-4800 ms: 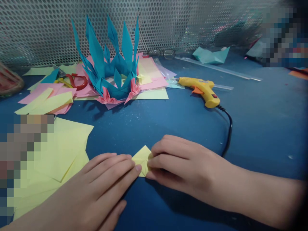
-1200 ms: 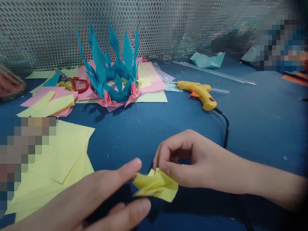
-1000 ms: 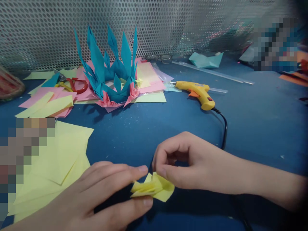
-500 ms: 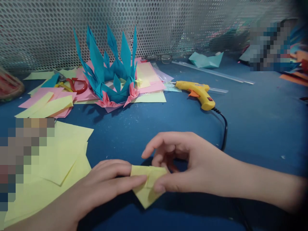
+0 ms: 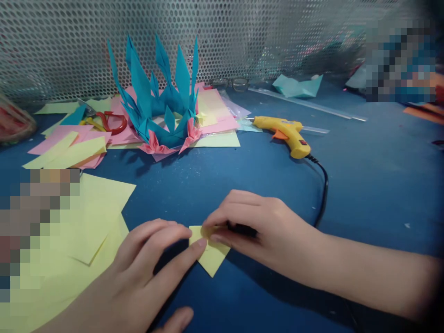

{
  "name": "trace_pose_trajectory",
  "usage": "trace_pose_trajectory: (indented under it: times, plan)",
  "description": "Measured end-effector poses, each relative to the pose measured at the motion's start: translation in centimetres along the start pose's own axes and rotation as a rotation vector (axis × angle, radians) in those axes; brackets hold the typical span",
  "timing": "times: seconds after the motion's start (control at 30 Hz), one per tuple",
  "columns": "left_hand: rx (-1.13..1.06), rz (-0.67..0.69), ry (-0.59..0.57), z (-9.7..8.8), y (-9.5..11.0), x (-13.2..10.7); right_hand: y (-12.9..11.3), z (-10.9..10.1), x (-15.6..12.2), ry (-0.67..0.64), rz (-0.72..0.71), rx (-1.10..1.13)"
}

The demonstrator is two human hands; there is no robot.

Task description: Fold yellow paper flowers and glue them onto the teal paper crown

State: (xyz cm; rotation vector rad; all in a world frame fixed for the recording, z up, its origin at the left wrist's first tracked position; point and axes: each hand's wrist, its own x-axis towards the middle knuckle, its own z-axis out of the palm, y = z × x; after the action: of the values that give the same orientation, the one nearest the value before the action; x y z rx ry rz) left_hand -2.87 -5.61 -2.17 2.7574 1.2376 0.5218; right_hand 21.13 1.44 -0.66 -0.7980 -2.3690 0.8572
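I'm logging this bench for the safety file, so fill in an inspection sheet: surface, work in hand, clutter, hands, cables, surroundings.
Surface: blue tabletop, pale specks on it.
Work in hand: small folded yellow paper, one corner toward the wearer.
Clutter: blue paper crown, loose coloured paper, red-handled scissors, yellow glue gun.
Hands: left hand and right hand both touch the folded yellow paper.
Cables: black cord from the glue gun, partly hidden from view.
Surroundings: perforated screen behind; picture pixelated at both sides.
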Motion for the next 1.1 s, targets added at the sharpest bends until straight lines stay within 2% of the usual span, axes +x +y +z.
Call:
trace_pose_trajectory:
  times: [0.17,0.37,0.6,0.93,1.1]
  plan:
    - [0.021,0.126,-0.03,0.1,-0.4,0.3,0.8,-0.3,0.4,0.011,-0.035,-0.071]
    - [0.045,0.154,-0.004,0.1,-0.5,0.2,1.4,-1.3,0.8,-0.119,-0.009,0.0]
    - [0.107,0.18,-0.031,0.1,-0.5,-0.2,1.0,-1.0,0.6,-0.081,0.004,0.047]
    - [0.079,0.162,-0.043,0.1,-0.5,0.1,0.9,-0.9,0.9,-0.082,0.08,0.106]
    - [0.118,0.207,0.011,0.3,-0.3,0.0,0.9,-0.9,1.0,-0.112,0.087,0.101]
